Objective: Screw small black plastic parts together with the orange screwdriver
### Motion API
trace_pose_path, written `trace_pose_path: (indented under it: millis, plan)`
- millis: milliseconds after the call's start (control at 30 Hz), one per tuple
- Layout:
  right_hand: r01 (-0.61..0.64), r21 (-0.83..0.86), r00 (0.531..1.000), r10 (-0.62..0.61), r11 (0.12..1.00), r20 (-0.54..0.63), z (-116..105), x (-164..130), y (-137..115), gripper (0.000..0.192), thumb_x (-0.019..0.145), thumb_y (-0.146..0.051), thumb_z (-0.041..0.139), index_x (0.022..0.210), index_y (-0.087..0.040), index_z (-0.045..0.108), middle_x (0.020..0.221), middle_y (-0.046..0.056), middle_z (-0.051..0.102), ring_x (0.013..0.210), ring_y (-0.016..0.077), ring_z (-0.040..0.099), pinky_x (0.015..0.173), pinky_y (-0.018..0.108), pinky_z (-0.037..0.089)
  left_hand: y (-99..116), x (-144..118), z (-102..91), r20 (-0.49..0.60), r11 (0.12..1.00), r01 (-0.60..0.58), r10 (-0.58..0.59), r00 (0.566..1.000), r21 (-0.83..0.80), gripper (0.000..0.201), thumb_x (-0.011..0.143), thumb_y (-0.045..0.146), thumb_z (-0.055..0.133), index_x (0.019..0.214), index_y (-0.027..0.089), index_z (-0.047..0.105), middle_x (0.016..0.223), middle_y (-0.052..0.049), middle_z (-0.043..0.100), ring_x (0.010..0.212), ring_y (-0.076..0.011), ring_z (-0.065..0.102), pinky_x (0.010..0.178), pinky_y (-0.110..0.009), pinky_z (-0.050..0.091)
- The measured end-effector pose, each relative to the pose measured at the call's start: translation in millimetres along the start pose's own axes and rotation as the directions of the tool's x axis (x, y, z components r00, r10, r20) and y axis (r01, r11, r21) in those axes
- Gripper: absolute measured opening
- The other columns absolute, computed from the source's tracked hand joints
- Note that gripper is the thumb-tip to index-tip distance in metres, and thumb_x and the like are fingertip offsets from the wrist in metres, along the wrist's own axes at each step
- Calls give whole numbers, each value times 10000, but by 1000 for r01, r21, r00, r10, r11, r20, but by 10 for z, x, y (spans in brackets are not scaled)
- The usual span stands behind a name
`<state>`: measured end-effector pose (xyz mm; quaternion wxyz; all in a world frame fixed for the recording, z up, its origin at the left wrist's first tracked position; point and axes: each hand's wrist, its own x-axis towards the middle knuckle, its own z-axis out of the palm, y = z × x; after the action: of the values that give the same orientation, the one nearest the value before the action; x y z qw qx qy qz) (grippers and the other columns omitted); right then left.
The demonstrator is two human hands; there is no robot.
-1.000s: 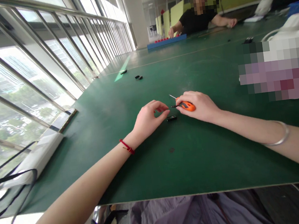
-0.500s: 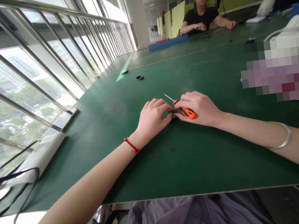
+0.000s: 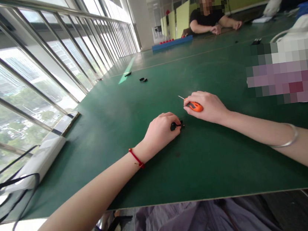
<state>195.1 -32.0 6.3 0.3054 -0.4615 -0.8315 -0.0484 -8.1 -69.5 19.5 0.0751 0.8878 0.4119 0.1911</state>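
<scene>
One head-mounted camera supplies the only view. It looks forward and downward along the green counter (image 3: 218, 160) from the near edge, with both forearms entering from the bottom corners. The left hand (image 3: 160, 131) and right hand (image 3: 207, 107) sit near frame centre, at close range. Windows (image 3: 26, 82) run along the left; a seated person (image 3: 209, 17) occupies the far end.

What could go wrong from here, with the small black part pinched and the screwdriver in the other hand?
1. The small black part is held only by the left hand's fingertips on the green table; it might slip or roll away.
2. The screwdriver in the right hand has a thin bare tip pointing toward the open table; a slip could poke the left fingers.
</scene>
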Motion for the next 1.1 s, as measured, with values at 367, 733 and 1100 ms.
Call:
trace_pose_path:
  millis: [367, 733, 1100]
  plan:
    - [55, -5, 991, -54, 998, 125, 56, -16, 51, 195, 802, -211, 528, 983, -214, 603, 985, 53, 584, 808, 169, 562, 643, 270, 421, -1031, -17, -994, -272, 753, 542, -470, 840, 373, 273, 750, 279, 545, 922, 155, 717, 914, -68, 699, 844, -229, 604, 745, -298, 470]
    - [95, -20, 983, -90, 995, 157, 63, -11, 50, 192, 808, -217, 522, 984, -224, 600, 955, 46, 587, 891, 192, 559, 700, 296, 441, -2265, -815, -1466, -297, 423, 848, -805, 513, 318, 322, 675, 371, 643, 909, 161, 713, 761, -21, 652, 720, -170, 546, 577, -207, 354]
    - [111, -34, 978, -103, 993, 180, 55, -6, 52, 201, 803, -208, 534, 992, -217, 603, 944, 47, 587, 883, 194, 552, 684, 299, 440, -2208, -905, -1531, -357, 398, 916, -849, 389, 52, 263, 655, 320, 659, 843, 142, 702, 639, 19, 603, 676, -156, 513, 593, -213, 354]
